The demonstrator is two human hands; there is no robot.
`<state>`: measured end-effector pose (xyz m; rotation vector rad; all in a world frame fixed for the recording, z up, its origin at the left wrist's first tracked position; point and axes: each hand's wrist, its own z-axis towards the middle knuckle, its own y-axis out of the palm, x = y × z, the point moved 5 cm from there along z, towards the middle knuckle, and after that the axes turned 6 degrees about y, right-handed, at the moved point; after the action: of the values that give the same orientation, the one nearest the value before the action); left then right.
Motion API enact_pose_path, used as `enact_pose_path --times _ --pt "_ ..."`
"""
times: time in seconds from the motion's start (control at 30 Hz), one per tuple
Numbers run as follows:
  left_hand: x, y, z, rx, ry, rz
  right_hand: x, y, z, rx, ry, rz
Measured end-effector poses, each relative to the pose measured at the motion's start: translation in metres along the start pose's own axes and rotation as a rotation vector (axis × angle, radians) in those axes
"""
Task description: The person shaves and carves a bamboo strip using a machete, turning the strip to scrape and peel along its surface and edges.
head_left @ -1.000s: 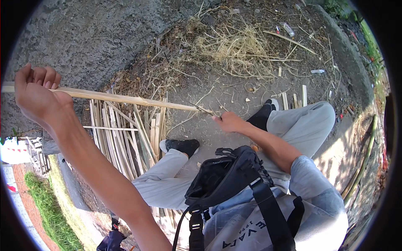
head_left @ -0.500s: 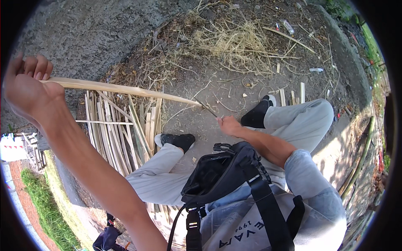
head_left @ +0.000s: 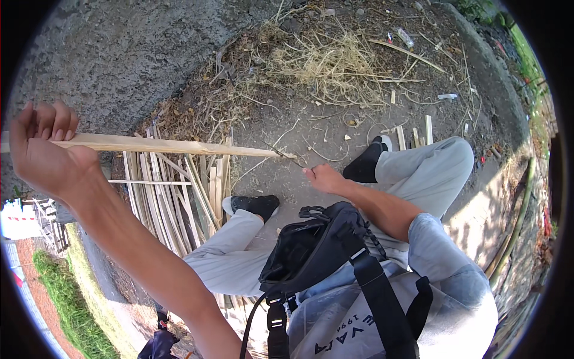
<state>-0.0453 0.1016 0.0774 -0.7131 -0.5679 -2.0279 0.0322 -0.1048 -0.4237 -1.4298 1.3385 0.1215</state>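
Note:
My left hand [head_left: 52,152] is closed around a long pale bamboo strip [head_left: 173,145], raised at the far left. The strip runs nearly level to the right, and a short piece of it shows left of the hand. Its narrower right end meets the thin dark blade of a knife [head_left: 289,157] at the middle of the view. My right hand [head_left: 324,178] is closed on the knife, whose handle is hidden in the fingers. Blade and strip cross; whether the edge bites into the strip is too small to tell.
Split bamboo strips [head_left: 156,203] lie in a pile beside my left foot [head_left: 256,206]. A heap of thin shavings [head_left: 329,63] covers the ground ahead. Short pieces [head_left: 429,130] stand past my right foot [head_left: 363,163]. A black bag [head_left: 308,245] hangs at my front.
My left hand has come slightly down and right. The strip has slid right past the blade and lies more level. My right hand has stayed almost in place.

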Motion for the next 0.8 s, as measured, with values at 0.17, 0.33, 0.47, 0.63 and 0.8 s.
enact_pose_path --times 0.17,0.33,0.47,0.63,0.8 --pt "-0.003 -0.037 0.003 -0.116 -0.069 -0.103 -0.039 -0.011 -0.018 -0.009 -0.045 0.021" --pt "0.002 -0.029 0.000 -0.079 -0.062 -0.102 -0.018 0.015 -0.008 0.123 -0.040 0.138" --pt "0.001 -0.029 -0.002 -0.081 -0.052 -0.092 -0.015 0.014 0.002 0.012 0.034 0.072" --pt "0.005 -0.021 -0.009 -0.042 -0.031 -0.057 -0.032 0.011 -0.018 0.089 0.008 0.077" --pt "0.007 -0.015 -0.009 -0.051 -0.021 -0.071 0.000 0.016 -0.009 0.087 0.134 0.039"
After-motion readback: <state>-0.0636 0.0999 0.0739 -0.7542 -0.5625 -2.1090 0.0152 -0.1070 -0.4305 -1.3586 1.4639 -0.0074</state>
